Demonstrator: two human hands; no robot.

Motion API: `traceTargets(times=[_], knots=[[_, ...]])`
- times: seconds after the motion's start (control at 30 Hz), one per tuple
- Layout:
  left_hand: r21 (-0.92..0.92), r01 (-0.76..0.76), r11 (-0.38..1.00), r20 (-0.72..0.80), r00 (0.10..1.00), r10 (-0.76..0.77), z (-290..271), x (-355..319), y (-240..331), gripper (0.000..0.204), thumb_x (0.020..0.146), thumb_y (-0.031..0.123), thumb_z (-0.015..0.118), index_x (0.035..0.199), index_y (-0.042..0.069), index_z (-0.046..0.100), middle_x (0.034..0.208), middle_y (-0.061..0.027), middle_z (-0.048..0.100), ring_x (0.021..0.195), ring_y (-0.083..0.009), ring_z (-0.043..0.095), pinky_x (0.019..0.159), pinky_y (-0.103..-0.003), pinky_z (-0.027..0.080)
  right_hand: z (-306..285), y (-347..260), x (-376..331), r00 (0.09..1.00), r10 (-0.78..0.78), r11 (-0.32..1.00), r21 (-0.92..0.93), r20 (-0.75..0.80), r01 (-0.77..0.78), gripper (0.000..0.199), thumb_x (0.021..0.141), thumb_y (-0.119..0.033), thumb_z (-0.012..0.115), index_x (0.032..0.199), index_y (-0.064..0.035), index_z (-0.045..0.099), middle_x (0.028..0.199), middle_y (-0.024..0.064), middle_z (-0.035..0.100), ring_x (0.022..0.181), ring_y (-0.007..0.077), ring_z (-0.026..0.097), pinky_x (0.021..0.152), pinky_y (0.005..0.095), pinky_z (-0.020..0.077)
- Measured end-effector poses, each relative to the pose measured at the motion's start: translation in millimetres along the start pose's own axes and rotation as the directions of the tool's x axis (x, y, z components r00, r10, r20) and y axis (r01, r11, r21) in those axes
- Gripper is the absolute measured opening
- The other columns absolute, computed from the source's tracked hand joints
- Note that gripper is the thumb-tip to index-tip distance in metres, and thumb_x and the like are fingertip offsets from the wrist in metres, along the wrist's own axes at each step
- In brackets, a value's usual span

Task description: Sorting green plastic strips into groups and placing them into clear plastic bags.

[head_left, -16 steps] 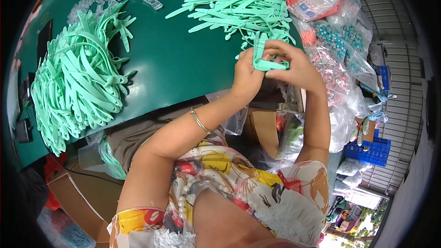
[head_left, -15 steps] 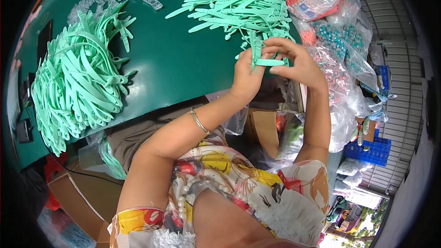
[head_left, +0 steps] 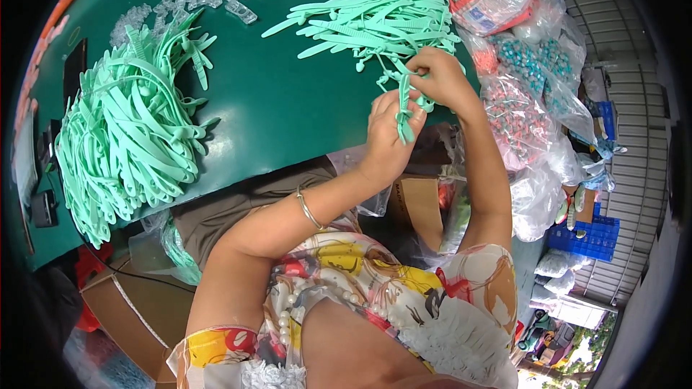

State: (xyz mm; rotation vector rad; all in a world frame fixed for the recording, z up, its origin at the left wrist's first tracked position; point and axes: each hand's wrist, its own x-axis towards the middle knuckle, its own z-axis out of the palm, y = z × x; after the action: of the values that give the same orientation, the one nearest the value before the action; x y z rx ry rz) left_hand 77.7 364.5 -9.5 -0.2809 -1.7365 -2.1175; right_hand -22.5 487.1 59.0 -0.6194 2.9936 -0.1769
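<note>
Near the table's front edge, my left hand (head_left: pixel 388 133) is closed around a mint-green ridged rubber strap (head_left: pixel 404 104), which stands up between thumb and fingers with its end curling down over them. Just above and to the right, my right hand (head_left: pixel 441 81) is closed, its thumb and forefinger pinching at green strap beside the upper end of that one. What exactly its fingertips hold is partly hidden. Right behind both hands lies a loose pile of the same straps (head_left: pixel 393 18). A larger heap of straps (head_left: pixel 130 130) covers the left side of the table.
Clear plastic buckles (head_left: pixel 241 11) are scattered at the back of the green table (head_left: pixel 267 101). Plastic bags of small coloured parts (head_left: pixel 519 119) crowd the right side. Below the table edge stand an open cardboard box (head_left: pixel 422 205) and another carton (head_left: pixel 137 317) at lower left.
My right hand has closed from a spread curl into a pinch and moved slightly up and left. The strap's loop no longer sticks out to the right; the strap now hangs down over my left hand.
</note>
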Motion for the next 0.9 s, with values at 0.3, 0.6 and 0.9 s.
traceTargets(times=[0.3,0.6,0.9], knots=[[-0.733,0.442,0.517,0.082,0.813,-0.577,-19,21,4,0.02,0.09,0.016,0.051,0.102,0.0,0.054,0.081,-0.0048,0.056,0.079,-0.0123,0.05,0.075,-0.027,0.042,-18,6,-21,0.964,-0.18,0.892,0.381,-0.195,0.243,0.019,0.071,-0.008,0.065,0.09,-0.0033,0.065,0.079,0.0088,0.061,0.08,0.0231,0.055,0.074,0.0309,0.0423],[-0.813,0.582,0.02,0.406,0.591,-0.697,-29,38,-5,0.019,0.092,0.017,0.047,0.101,0.001,0.052,0.067,-0.002,0.047,0.065,-0.0135,0.047,0.069,-0.028,0.043,-34,-10,-31,0.892,-0.436,0.785,0.434,-0.122,0.443,0.016,0.073,-0.005,0.06,0.087,-0.0022,0.065,0.076,0.0072,0.06,0.073,0.0208,0.054,0.069,0.031,0.0398],[-0.817,0.575,-0.038,0.449,0.594,-0.667,-30,38,-10,0.017,0.085,0.011,0.055,0.095,-0.002,0.052,0.067,-0.0028,0.047,0.066,-0.0132,0.047,0.068,-0.027,0.042,-44,-18,-44,0.928,-0.369,0.832,0.462,0.044,0.309,0.017,0.076,-0.005,0.057,0.091,-0.0021,0.064,0.074,0.0077,0.061,0.072,0.0197,0.056,0.07,0.0306,0.0401]])
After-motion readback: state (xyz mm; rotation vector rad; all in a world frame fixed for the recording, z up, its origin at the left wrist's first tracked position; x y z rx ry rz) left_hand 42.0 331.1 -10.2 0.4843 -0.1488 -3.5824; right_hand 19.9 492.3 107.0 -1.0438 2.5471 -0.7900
